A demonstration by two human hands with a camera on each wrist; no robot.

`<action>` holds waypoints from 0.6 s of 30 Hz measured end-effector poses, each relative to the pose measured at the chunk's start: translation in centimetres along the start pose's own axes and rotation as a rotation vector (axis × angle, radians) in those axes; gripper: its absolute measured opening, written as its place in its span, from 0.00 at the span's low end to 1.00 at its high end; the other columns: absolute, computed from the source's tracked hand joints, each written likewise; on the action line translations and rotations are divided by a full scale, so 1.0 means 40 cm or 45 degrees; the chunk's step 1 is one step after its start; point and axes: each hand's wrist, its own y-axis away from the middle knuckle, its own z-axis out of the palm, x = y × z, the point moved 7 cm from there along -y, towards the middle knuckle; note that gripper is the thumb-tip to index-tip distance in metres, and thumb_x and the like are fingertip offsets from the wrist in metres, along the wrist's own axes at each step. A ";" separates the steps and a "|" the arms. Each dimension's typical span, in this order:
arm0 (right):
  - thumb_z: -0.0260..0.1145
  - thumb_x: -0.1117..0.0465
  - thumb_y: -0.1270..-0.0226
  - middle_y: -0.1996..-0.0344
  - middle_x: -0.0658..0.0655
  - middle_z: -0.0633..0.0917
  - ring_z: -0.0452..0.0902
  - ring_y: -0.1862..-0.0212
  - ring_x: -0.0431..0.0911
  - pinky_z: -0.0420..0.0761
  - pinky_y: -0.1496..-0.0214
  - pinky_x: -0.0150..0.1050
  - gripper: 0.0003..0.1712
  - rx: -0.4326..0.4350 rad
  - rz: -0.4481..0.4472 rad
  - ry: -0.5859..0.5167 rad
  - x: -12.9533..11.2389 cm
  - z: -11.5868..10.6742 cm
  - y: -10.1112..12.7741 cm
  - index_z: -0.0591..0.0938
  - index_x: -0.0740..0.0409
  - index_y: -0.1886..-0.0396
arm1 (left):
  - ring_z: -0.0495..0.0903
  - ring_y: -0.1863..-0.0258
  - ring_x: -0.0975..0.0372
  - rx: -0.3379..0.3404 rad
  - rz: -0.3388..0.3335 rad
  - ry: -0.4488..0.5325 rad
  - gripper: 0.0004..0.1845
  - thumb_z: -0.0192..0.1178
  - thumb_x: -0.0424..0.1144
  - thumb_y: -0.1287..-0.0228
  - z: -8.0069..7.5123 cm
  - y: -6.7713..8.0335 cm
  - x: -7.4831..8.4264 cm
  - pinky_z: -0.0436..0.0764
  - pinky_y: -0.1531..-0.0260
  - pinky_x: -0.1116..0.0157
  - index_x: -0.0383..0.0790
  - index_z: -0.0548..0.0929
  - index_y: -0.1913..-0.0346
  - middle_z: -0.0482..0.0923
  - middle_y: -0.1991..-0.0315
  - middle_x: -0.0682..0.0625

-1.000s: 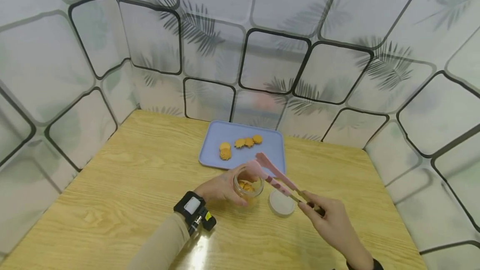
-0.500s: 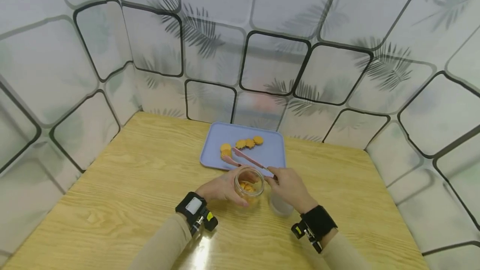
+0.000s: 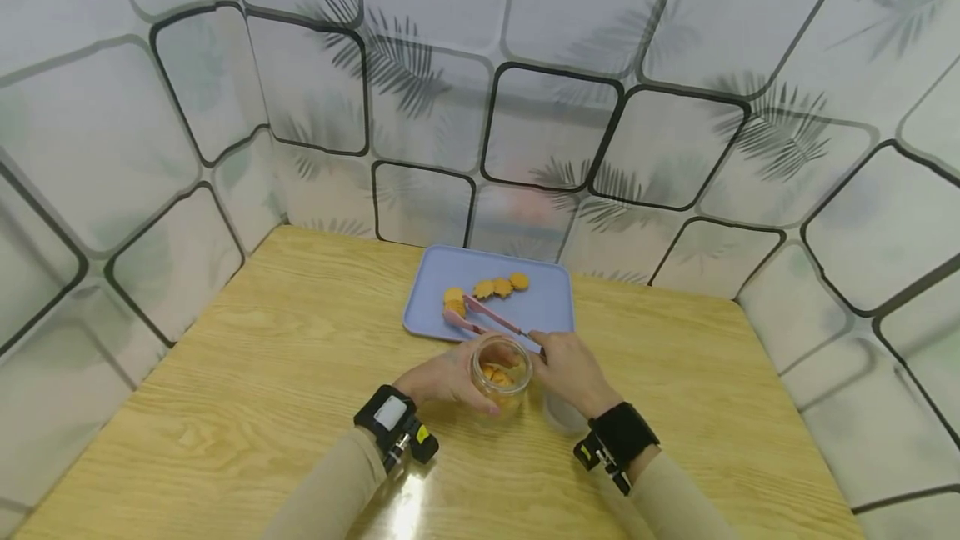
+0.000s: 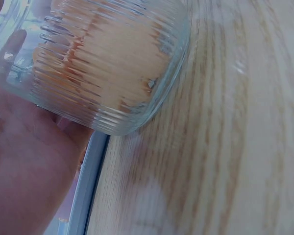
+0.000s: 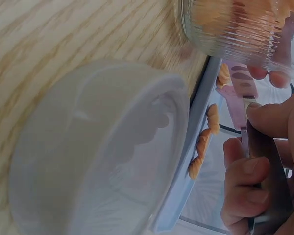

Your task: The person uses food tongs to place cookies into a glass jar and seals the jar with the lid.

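Note:
My left hand (image 3: pixel 453 377) holds a ribbed glass jar (image 3: pixel 501 413) by its side, fingers curled round it. The jar stands uncovered on the table with cookies (image 4: pixel 122 63) inside. My right hand (image 3: pixel 573 373) grips the dark handle of pink tongs (image 3: pixel 497 317) just right of the jar. The tongs reach past the jar's far side over a blue tray (image 3: pixel 543 294). Their tips lie at the front cookie (image 3: pixel 453 305) of an overlapping pair at the tray's left, one tip on either side. Whether they pinch it I cannot tell.
Farther back on the tray lies a short row of cookies (image 3: pixel 501 287). A round whitish lid (image 5: pixel 63 147) sits on the wooden table (image 3: pixel 262 373) below my right hand, partly hidden by it in the head view. A patterned curtain (image 3: pixel 420 132) encloses the table's back and sides.
My right hand has moved left and forward, carrying the tongs from above the jar to the cookies on the tray. My left hand has kept its hold on the jar.

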 end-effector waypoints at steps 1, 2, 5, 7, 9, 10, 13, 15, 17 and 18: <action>0.65 0.64 0.30 0.84 0.46 0.73 0.64 0.78 0.38 0.67 0.72 0.35 0.16 0.003 -0.005 -0.003 0.001 0.002 0.000 0.86 0.65 0.46 | 0.73 0.33 0.58 0.001 0.003 0.000 0.50 0.79 0.29 0.52 0.001 0.000 0.000 0.70 0.31 0.62 0.47 0.65 0.26 0.76 0.35 0.47; 0.65 0.64 0.30 0.84 0.46 0.72 0.63 0.79 0.38 0.66 0.72 0.35 0.16 0.008 -0.009 -0.006 0.001 0.003 0.001 0.86 0.65 0.47 | 0.73 0.33 0.58 0.001 0.005 0.003 0.50 0.79 0.29 0.52 0.001 0.000 -0.001 0.70 0.30 0.61 0.46 0.65 0.26 0.76 0.35 0.47; 0.65 0.64 0.31 0.84 0.47 0.74 0.64 0.78 0.39 0.66 0.73 0.35 0.14 0.030 -0.021 -0.012 0.003 0.004 0.000 0.87 0.64 0.48 | 0.72 0.33 0.56 -0.006 0.017 0.027 0.50 0.79 0.28 0.52 0.003 -0.004 0.000 0.70 0.30 0.60 0.45 0.64 0.26 0.75 0.35 0.45; 0.66 0.65 0.32 0.82 0.50 0.79 0.67 0.78 0.39 0.70 0.73 0.36 0.14 0.047 -0.032 -0.016 0.004 0.004 0.001 0.87 0.64 0.49 | 0.72 0.33 0.56 -0.010 0.021 0.027 0.50 0.79 0.28 0.52 0.004 -0.005 0.000 0.70 0.30 0.60 0.44 0.64 0.26 0.75 0.35 0.44; 0.66 0.67 0.32 0.78 0.54 0.84 0.73 0.76 0.40 0.75 0.71 0.38 0.13 0.061 -0.042 -0.015 0.005 0.004 0.003 0.88 0.63 0.51 | 0.72 0.33 0.56 -0.016 0.019 0.026 0.49 0.79 0.28 0.51 0.005 -0.005 0.000 0.70 0.30 0.61 0.44 0.64 0.26 0.74 0.34 0.44; 0.66 0.67 0.32 0.77 0.55 0.86 0.74 0.76 0.41 0.76 0.71 0.38 0.12 0.065 -0.044 -0.016 0.005 0.005 0.005 0.88 0.62 0.51 | 0.72 0.33 0.56 -0.020 0.017 0.024 0.49 0.79 0.28 0.51 0.005 -0.004 0.001 0.70 0.30 0.61 0.44 0.64 0.26 0.74 0.34 0.44; 0.67 0.66 0.31 0.74 0.57 0.87 0.77 0.75 0.42 0.77 0.71 0.39 0.10 0.077 -0.049 -0.022 0.009 0.003 0.013 0.89 0.61 0.54 | 0.71 0.32 0.57 -0.028 0.007 0.023 0.48 0.78 0.29 0.51 0.005 -0.003 0.001 0.70 0.31 0.61 0.46 0.65 0.27 0.74 0.34 0.45; 0.67 0.64 0.29 0.76 0.55 0.86 0.74 0.77 0.40 0.74 0.72 0.37 0.08 0.081 -0.056 -0.047 0.013 -0.002 0.019 0.89 0.60 0.56 | 0.71 0.32 0.56 -0.030 0.011 0.028 0.48 0.78 0.28 0.50 0.005 -0.004 0.002 0.70 0.31 0.61 0.46 0.65 0.26 0.74 0.34 0.45; 0.66 0.62 0.28 0.80 0.51 0.81 0.69 0.79 0.38 0.70 0.74 0.34 0.06 0.084 -0.067 -0.088 0.018 -0.011 0.029 0.89 0.58 0.59 | 0.71 0.32 0.56 -0.027 0.013 0.025 0.48 0.78 0.29 0.50 0.004 -0.004 0.002 0.71 0.31 0.61 0.47 0.66 0.27 0.74 0.33 0.44; 0.66 0.62 0.27 0.82 0.49 0.79 0.66 0.80 0.36 0.67 0.75 0.33 0.06 0.087 -0.072 -0.118 0.022 -0.017 0.036 0.88 0.58 0.60 | 0.71 0.32 0.56 -0.027 0.015 0.025 0.48 0.78 0.29 0.50 0.005 -0.004 0.002 0.71 0.31 0.61 0.47 0.65 0.26 0.73 0.33 0.43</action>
